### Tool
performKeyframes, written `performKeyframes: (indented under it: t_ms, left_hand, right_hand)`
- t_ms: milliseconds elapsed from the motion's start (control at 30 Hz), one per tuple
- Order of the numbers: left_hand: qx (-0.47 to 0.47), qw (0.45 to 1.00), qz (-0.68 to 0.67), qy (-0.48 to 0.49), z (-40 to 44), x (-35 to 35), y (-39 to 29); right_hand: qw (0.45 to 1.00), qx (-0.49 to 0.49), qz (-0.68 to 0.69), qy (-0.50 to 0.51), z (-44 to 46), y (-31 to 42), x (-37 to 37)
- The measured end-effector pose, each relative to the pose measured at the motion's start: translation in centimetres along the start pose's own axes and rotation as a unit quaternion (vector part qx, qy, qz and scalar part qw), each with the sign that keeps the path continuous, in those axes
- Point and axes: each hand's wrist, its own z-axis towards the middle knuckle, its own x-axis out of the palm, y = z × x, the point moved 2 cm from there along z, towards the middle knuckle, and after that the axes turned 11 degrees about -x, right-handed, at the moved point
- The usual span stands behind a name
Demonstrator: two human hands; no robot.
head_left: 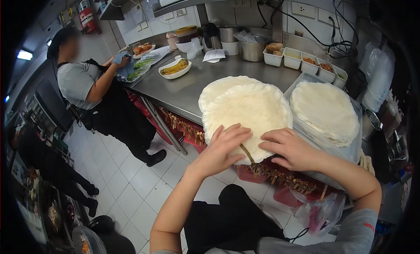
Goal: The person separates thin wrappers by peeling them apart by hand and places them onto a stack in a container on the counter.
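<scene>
Two large round sheets of pale, thin dough point(249, 105) overlap on the steel counter and reach over its front edge. My left hand point(228, 144) rests on the lower left of the front sheet, its fingers apart. At the lower right of the same sheet is my right hand point(288, 148), fingers bent and touching the edge. A thin brownish strip point(247, 154) lies between my hands at the sheet's lower edge. To the right, more round sheets point(324, 112) are stacked in a clear plastic tray point(356, 142).
On the steel counter point(188, 90) are a white dish of yellow food point(175, 69), pots point(254, 50) and small tubs point(309, 63). A co-worker point(87, 79) stands at the left end; another person point(48, 162) is farther back. Red bins point(288, 195) stand below.
</scene>
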Motion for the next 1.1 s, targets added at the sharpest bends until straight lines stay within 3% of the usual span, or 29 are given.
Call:
performKeyframes:
  t_ms: [67,167,300,700,1000,1100]
  left_hand:
    - [0.017,0.998,0.056,-0.005,-0.1,0.5,-0.2]
    - [-0.036,0.995,-0.016,-0.091,-0.3,1.0,2.6]
    - [-0.029,0.990,-0.016,-0.135,-0.4,1.6,3.7]
    - [0.002,0.985,0.043,-0.165,-0.7,3.2,2.1]
    - [0.128,0.962,0.039,-0.240,-0.8,4.3,3.6]
    - [0.130,0.961,0.038,-0.241,-0.9,4.3,3.6]
  right_hand:
    - [1.000,0.002,0.018,-0.014,-0.2,-0.3,0.4]
    - [0.999,0.008,0.038,-0.016,-0.2,-0.4,0.4]
    - [0.999,0.007,0.027,-0.018,-0.2,-0.2,0.5]
    - [0.999,0.008,0.016,-0.027,-0.3,-0.2,0.6]
    - [0.999,0.006,0.014,-0.034,-0.5,-0.2,0.6]
    - [0.999,0.005,0.009,-0.038,-0.4,-0.2,0.5]
